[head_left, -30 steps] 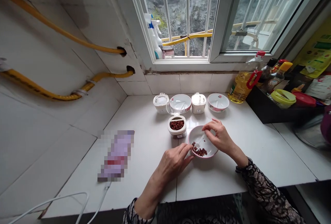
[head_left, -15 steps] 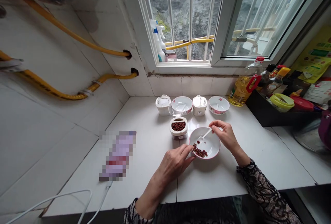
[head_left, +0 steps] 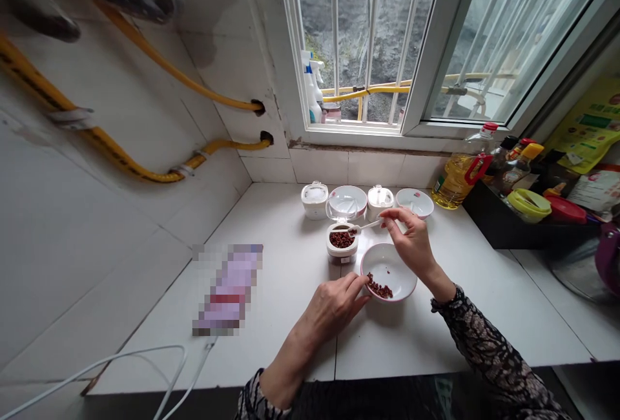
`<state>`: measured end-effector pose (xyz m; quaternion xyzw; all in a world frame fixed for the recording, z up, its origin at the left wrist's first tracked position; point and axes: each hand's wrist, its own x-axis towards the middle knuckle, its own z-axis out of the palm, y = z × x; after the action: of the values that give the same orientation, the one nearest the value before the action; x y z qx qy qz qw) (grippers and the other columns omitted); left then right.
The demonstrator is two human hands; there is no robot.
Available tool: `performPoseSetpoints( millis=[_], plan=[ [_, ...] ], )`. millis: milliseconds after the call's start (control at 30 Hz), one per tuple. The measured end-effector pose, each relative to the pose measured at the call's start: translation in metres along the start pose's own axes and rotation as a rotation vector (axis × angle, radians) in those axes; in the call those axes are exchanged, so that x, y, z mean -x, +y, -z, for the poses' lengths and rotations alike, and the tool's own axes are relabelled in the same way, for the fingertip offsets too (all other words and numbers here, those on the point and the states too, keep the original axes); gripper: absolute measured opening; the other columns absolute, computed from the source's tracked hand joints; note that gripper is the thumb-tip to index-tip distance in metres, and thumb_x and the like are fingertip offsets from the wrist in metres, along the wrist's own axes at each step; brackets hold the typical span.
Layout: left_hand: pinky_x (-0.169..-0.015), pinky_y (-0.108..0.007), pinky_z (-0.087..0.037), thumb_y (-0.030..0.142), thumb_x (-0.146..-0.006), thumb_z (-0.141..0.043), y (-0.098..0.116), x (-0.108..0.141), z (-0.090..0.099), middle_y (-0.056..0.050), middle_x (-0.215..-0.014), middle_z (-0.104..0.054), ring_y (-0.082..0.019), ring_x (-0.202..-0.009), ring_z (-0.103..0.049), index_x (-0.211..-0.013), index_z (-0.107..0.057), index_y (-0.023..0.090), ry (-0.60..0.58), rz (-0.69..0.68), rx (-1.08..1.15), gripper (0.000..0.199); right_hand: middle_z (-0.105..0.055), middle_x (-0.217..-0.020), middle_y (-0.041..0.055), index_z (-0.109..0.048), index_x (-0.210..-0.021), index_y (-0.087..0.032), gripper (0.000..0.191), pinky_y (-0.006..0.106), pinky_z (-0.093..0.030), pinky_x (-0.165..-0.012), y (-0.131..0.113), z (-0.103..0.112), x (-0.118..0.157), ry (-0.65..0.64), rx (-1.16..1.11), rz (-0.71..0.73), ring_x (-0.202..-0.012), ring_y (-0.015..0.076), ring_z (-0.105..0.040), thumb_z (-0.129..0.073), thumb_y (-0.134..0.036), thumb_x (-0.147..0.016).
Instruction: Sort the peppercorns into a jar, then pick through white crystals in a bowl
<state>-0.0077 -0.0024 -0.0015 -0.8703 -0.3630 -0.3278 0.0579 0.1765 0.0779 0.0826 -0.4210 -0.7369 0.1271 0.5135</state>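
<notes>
Some spice (head_left: pixel 379 289) in bowl (head_left: pixel 403 271), more in jar (head_left: pixel 341 253)

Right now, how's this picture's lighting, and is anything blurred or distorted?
Head view: daylight comes through the window, a soft shadow beneath the bowl; head view: left hand, right hand and white spoon look fairly clear; head view: a purple patch on the counter is pixelated, the purple-handled item at right looks smeared.
</notes>
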Motion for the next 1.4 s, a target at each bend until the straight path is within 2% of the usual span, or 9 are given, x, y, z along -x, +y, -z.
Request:
performPoseSetpoints(
  millis=[100,200,367,633,767,900,1033,1267,1400],
  plan=[
    [-0.049,-0.021,-0.047,0.028,-0.103,-0.041,0.001,-0.002,0.002,-0.002,-0.082,-0.065,-0.014,-0.065,-0.066,-0.106,-0.051,0.016,-0.016,0.017,0.0,0.016,-0.074,-0.08,0.0021,-0.067,-0.091,-0.023,0.018,0.05,-0.037,-0.107,-0.01,-0.011,0.0,-0.015,0.187,0.311,-0.086,0.0212,-0.067,-0.051,-0.014,-0.092],
    [-0.048,-0.022,-0.047,0.029,-0.103,-0.041,0.002,-0.002,0.001,-0.002,-0.079,-0.064,-0.014,-0.063,-0.065,-0.102,-0.052,0.017,-0.01,0.023,-0.011,0.017,-0.074,-0.081,0.001,-0.065,-0.096,-0.022,0.023,0.049,-0.033,-0.112,-0.014,-0.015,0.004,-0.061,0.323,0.554,-0.09,0.0201,-0.066,-0.048,-0.008,-0.093],
    [-0.048,-0.022,-0.046,0.029,-0.103,-0.042,0.002,-0.002,-0.001,-0.001,-0.077,-0.064,-0.014,-0.062,-0.065,-0.102,-0.051,0.017,-0.003,0.025,-0.018,0.015,-0.075,-0.084,0.0014,-0.063,-0.103,-0.022,0.028,0.049,-0.035,-0.111,-0.018,-0.01,0.007,-0.033,0.376,0.686,-0.095,0.021,-0.066,-0.049,-0.003,-0.089],
    [-0.045,-0.024,-0.045,0.027,-0.102,-0.044,0.0,0.0,-0.001,-0.001,-0.081,-0.064,-0.015,-0.061,-0.065,-0.108,-0.05,0.017,-0.01,0.021,-0.002,0.014,-0.071,-0.078,0.0013,-0.063,-0.092,-0.023,0.019,0.05,-0.042,-0.103,-0.003,0.013,0.016,0.036,0.218,0.375,-0.081,0.0208,-0.067,-0.052,-0.009,-0.089],
    [-0.047,-0.024,-0.047,0.029,-0.102,-0.043,-0.001,0.002,-0.003,-0.002,-0.083,-0.065,-0.014,-0.062,-0.065,-0.11,-0.051,0.017,-0.008,0.017,0.012,0.016,-0.071,-0.075,0.0009,-0.063,-0.086,-0.024,0.017,0.05,-0.043,-0.1,0.016,0.023,0.029,-0.036,0.266,0.295,-0.077,0.0211,-0.067,-0.052,-0.01,-0.087],
    [-0.048,-0.023,-0.048,0.033,-0.104,-0.039,-0.002,0.002,-0.004,-0.002,-0.083,-0.065,-0.015,-0.063,-0.066,-0.111,-0.051,0.017,-0.009,0.015,-0.002,0.021,-0.071,-0.074,0.0017,-0.063,-0.084,-0.023,0.018,0.052,-0.039,-0.103,0.027,0.018,0.041,-0.174,0.3,0.245,-0.078,0.0216,-0.067,-0.05,-0.01,-0.085],
    [-0.048,-0.023,-0.048,0.034,-0.105,-0.036,-0.002,0.002,-0.003,-0.002,-0.083,-0.065,-0.014,-0.063,-0.066,-0.111,-0.051,0.017,-0.012,0.01,-0.008,0.024,-0.072,-0.076,0.0025,-0.063,-0.082,-0.022,0.018,0.053,-0.037,-0.104,0.029,0.006,0.049,-0.238,0.213,0.155,-0.078,0.0209,-0.067,-0.049,-0.011,-0.086],
    [-0.05,-0.024,-0.05,0.034,-0.105,-0.036,-0.002,0.002,-0.004,-0.003,-0.086,-0.067,-0.015,-0.066,-0.067,-0.112,-0.051,0.016,-0.014,0.001,0.025,0.024,-0.069,-0.064,-0.0013,-0.067,-0.079,-0.024,0.016,0.05,-0.04,-0.105,0.034,0.007,0.05,-0.234,0.013,-0.159,-0.073,0.0206,-0.067,-0.053,-0.02,-0.084],
    [-0.052,-0.024,-0.051,0.033,-0.104,-0.04,-0.004,0.003,-0.005,-0.004,-0.087,-0.067,-0.015,-0.067,-0.067,-0.116,-0.051,0.015,-0.008,0.006,0.026,0.024,-0.068,-0.061,-0.0018,-0.068,-0.08,-0.024,0.016,0.047,-0.041,-0.103,0.033,0.013,0.048,-0.211,-0.037,-0.239,-0.069,0.0202,-0.066,-0.053,-0.022,-0.083]
  ],
)
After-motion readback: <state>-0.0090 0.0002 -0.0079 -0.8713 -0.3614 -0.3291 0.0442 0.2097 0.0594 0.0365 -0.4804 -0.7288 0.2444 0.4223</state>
